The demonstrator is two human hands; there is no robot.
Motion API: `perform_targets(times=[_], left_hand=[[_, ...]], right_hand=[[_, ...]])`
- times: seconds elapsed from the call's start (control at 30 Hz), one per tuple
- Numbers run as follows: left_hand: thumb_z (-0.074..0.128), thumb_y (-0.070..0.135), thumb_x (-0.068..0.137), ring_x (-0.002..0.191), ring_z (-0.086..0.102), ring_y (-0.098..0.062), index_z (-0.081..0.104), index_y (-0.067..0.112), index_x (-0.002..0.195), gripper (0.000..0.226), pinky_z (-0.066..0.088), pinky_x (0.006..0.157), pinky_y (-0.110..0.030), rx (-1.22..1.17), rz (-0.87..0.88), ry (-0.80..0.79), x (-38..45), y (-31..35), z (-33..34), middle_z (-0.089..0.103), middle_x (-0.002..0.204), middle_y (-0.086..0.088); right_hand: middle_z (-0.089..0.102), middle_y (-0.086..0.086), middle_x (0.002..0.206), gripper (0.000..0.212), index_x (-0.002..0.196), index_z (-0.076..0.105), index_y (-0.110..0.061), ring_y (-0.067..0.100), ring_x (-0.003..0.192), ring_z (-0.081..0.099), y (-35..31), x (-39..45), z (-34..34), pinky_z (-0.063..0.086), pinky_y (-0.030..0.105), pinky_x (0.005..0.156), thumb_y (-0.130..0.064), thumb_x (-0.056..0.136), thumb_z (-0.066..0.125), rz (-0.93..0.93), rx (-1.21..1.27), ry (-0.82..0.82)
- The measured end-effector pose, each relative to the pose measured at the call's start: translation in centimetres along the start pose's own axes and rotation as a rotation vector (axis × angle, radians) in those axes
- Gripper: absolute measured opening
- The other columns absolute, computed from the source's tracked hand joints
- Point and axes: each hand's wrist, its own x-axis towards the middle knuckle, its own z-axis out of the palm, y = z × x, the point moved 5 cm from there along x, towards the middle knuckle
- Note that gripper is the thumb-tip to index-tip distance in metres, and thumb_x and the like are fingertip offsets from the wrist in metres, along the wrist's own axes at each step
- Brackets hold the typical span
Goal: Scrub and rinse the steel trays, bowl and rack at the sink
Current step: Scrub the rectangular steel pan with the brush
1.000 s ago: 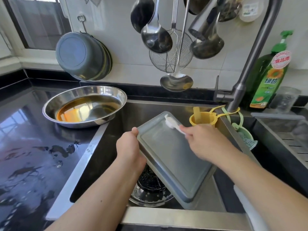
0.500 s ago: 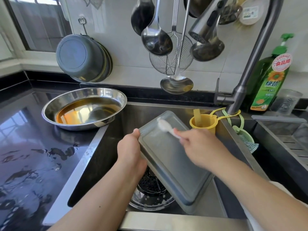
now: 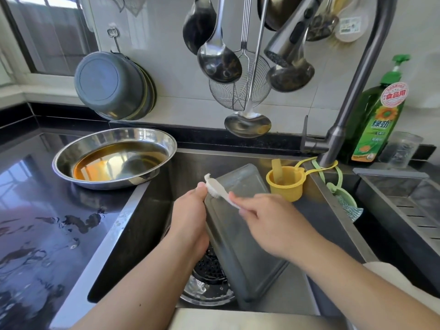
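A rectangular steel tray [image 3: 240,239] leans tilted inside the sink [image 3: 152,225], bottom side towards me. My left hand [image 3: 190,215] grips its left edge. My right hand [image 3: 264,215] holds a white brush [image 3: 217,190], whose head lies on the tray's upper left corner beside my left thumb. Under the tray lies a round perforated steel rack [image 3: 207,282], partly hidden. A wide steel bowl [image 3: 114,157] with brown liquid in it stands on the black counter to the left of the sink.
The faucet [image 3: 340,125] rises at the right, its spray head [image 3: 288,32] hanging above the sink. A yellow cup [image 3: 285,184] hangs at the sink's back edge. A green soap bottle [image 3: 378,115] stands behind. Ladles and a strainer hang on the wall. The counter [image 3: 47,222] is wet.
The brush head has slid left across the top of the tray, from the middle of its upper edge to the corner by my left thumb. My left hand keeps its hold.
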Motion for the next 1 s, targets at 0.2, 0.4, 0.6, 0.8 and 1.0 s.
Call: perform_targets(times=[0.2,0.4,0.6,0.8,1.0], left_hand=[[0.047,0.033,0.111,0.102,0.075,-0.038,0.074,0.002,0.108,0.041,0.058,0.097,-0.054,0.121,0.118,-0.008,-0.5,0.7,0.5,0.078,0.1,-0.019],[0.049,0.033,0.11,0.105,0.073,-0.038,0.075,0.004,0.102,0.04,0.057,0.097,-0.055,0.192,0.174,0.001,-0.6,1.3,0.5,0.078,0.098,-0.018],[0.052,0.036,0.108,0.083,0.069,-0.027,0.074,-0.001,0.095,0.045,0.058,0.084,-0.051,0.28,0.265,-0.008,-0.5,1.9,0.4,0.074,0.097,-0.029],[0.053,0.04,0.108,0.08,0.064,-0.024,0.071,-0.004,0.094,0.049,0.053,0.076,-0.043,0.299,0.387,-0.026,-0.4,2.9,0.2,0.073,0.094,-0.027],[0.053,0.039,0.108,0.077,0.068,-0.018,0.077,0.009,0.084,0.045,0.054,0.074,-0.035,0.298,0.402,-0.044,0.0,3.1,0.1,0.077,0.084,-0.01]], right_hand=[[0.055,-0.009,0.077,0.042,0.145,0.05,-0.045,0.009,0.059,0.05,3.8,1.3,-2.1,0.035,0.025,0.046,-0.028,0.106,0.045,0.206,-0.072,0.074],[0.062,-0.006,0.075,0.041,0.142,0.054,-0.047,0.011,0.055,0.05,4.6,2.0,-3.2,0.039,0.026,0.046,-0.028,0.106,0.046,0.254,-0.044,0.079],[0.059,-0.005,0.073,0.042,0.14,0.053,-0.051,0.015,0.059,0.05,1.9,0.4,-1.9,0.038,0.034,0.051,-0.029,0.105,0.05,0.102,0.062,0.011],[0.057,-0.008,0.08,0.039,0.139,0.055,-0.049,0.011,0.06,0.05,6.7,1.3,-5.1,0.038,0.027,0.045,-0.03,0.106,0.048,0.29,-0.18,0.162],[0.054,-0.014,0.106,0.039,0.131,0.064,-0.043,0.013,0.095,0.052,5.1,1.2,-5.0,0.048,0.032,0.076,-0.016,0.102,0.058,0.046,-0.078,0.289]])
